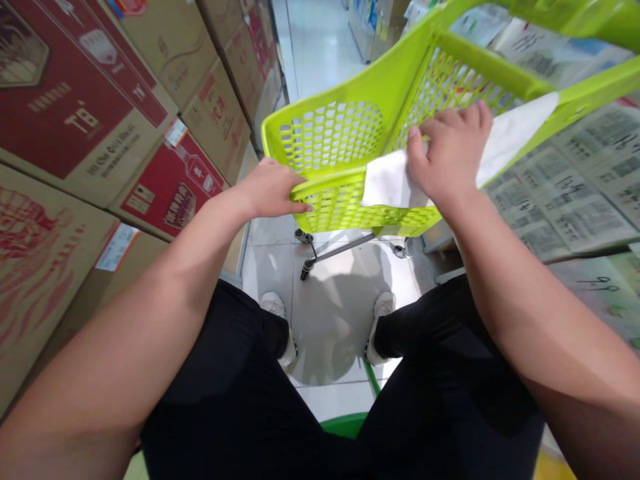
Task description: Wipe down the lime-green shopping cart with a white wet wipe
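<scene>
A lime-green plastic shopping cart (345,172) with honeycomb holes stands in front of me, turned at an angle. My left hand (274,189) is closed around the near left corner of its basket rim. My right hand (450,153) presses a white cloth (393,179) onto the rim, its fingers bent over the edge. The cloth drapes along the rim on both sides of that hand. Below the basket, a grey metal leg (345,247) and dark casters show on the floor.
Stacked cardboard cartons (115,100) line the left side. On the right are wrapped packs (565,193) with handwritten prices. My legs are spread, with white shoes (384,305) on the pale tiled floor (327,320). Part of a green stool (345,425) shows beneath me.
</scene>
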Demonstrator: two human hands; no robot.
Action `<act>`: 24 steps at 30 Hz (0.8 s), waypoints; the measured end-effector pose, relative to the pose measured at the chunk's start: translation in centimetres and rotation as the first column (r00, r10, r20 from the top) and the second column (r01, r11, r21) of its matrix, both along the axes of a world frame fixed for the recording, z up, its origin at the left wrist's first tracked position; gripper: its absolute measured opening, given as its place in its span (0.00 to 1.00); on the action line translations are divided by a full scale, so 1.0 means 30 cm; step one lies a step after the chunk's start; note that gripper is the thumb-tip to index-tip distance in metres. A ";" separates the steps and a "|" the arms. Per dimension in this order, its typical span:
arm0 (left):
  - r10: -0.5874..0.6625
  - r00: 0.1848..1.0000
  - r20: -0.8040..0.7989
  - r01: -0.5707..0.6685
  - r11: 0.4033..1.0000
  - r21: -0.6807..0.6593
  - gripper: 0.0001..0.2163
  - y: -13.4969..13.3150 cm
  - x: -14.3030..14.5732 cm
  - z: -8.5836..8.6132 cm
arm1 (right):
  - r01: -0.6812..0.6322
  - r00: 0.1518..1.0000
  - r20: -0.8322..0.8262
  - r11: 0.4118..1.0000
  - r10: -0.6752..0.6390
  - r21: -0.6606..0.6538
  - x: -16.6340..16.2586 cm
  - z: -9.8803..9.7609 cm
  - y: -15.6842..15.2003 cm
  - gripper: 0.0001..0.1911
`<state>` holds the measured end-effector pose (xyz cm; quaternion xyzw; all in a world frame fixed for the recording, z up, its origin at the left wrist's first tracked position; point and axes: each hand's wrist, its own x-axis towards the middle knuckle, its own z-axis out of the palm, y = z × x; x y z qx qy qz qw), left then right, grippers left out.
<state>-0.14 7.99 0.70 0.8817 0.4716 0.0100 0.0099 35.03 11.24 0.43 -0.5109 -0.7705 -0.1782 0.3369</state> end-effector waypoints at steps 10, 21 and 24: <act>0.000 1.000 0.008 0.000 0.999 0.046 0.15 0.011 -0.008 -0.021 | -0.311 0.935 0.092 0.916 0.343 -0.252 -0.191 -0.029 -0.121 0.46; 0.013 0.998 0.058 -0.023 0.983 0.182 0.12 0.001 0.103 -0.056 | -0.202 0.975 0.064 0.972 0.211 -0.116 -0.215 -0.103 -0.075 0.37; -0.006 0.998 0.067 -0.006 0.984 0.179 0.11 0.007 0.103 -0.052 | -0.288 0.939 0.133 0.936 0.317 -0.201 -0.252 -0.100 -0.119 0.38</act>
